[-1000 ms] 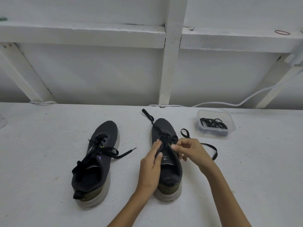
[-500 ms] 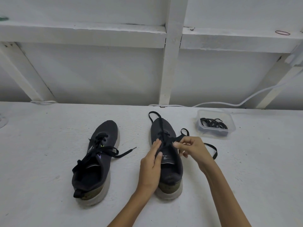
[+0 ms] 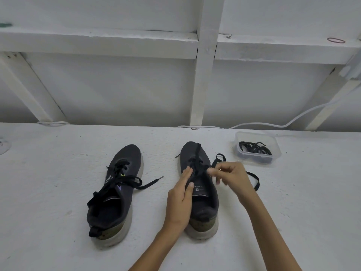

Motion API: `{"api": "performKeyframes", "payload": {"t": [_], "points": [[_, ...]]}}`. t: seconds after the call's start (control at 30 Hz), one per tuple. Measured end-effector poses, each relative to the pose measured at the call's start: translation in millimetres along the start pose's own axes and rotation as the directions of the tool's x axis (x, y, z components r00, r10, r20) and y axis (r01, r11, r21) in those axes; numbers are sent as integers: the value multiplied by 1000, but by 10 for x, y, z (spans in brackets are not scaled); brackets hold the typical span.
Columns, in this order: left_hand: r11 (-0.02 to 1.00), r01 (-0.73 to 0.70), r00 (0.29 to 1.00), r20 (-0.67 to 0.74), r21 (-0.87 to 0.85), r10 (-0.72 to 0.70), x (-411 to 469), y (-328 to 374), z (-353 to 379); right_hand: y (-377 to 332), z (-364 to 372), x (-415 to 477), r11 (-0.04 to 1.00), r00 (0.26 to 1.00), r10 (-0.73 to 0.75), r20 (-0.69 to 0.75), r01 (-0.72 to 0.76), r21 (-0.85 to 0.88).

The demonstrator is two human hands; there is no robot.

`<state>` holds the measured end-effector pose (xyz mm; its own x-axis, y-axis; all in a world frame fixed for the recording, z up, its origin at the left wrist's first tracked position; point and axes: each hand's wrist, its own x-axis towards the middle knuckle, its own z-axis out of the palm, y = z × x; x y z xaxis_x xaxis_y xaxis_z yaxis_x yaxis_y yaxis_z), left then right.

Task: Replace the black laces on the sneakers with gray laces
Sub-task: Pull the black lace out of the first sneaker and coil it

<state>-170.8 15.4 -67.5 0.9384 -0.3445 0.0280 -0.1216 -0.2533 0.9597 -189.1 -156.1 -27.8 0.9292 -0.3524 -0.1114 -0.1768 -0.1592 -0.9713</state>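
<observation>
The right hand [image 3: 232, 178] has its grip closed in a pinch, thumb and forefinger together on the black lace [image 3: 197, 151] at the eyelets of the right sneaker [image 3: 207, 204]. The fingertips are blurred, so I cannot tell which crossing they hold. The left hand [image 3: 180, 200] has its grip apart: the fingers are straight and lie along the sneaker's left flank with their tips at the lacing, and the thumb rests on the tongue. From the pinch one run of the lace lies forward over the toe, its tip on the worktop [image 3: 58, 192] just left of the toe. The other run loops out to the right behind the right hand and curves back beside the wrist. This sneaker stands mid-worktop, toe away from the person. The left sneaker [image 3: 127, 157] stands near it on the left, apart, laced with the other lace [image 3: 125, 179], one end of which trails right toward the left hand. Beyond the right hand a clear container [image 3: 237, 141] holds coiled laces [image 3: 254, 148], dark, their exact colour unclear. A white cable [image 3: 273, 125] runs along the wall behind it
</observation>
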Motion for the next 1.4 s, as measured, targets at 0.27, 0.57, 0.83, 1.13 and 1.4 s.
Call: {"api": "performKeyframes", "payload": {"t": [0.27, 0.57, 0.83, 1.13, 1.4], "points": [[1000, -4, 1000, 2, -2, 4, -11, -4, 8, 5, -154, 121, 957, 969, 104, -224, -36, 288], [1000, -4, 1000, 14, 0, 4, -9, 3, -11, -5, -139, 125, 983, 963, 20, -271, 30, 181], [1000, -4, 1000, -1, -8, 4, -7, -6, 10, 7, -165, 110, 984, 987, 157, -9, -156, 87], [1000, 0, 1000, 14, -9, 0, -4, -5, -18, -66, -213, 161, 980, 956, 62, -285, -4, 200], [1000, 4, 1000, 9, -18, -3, -1, -8, 0, 64, -192, 119, 937, 966, 165, -199, -91, 336]]}}
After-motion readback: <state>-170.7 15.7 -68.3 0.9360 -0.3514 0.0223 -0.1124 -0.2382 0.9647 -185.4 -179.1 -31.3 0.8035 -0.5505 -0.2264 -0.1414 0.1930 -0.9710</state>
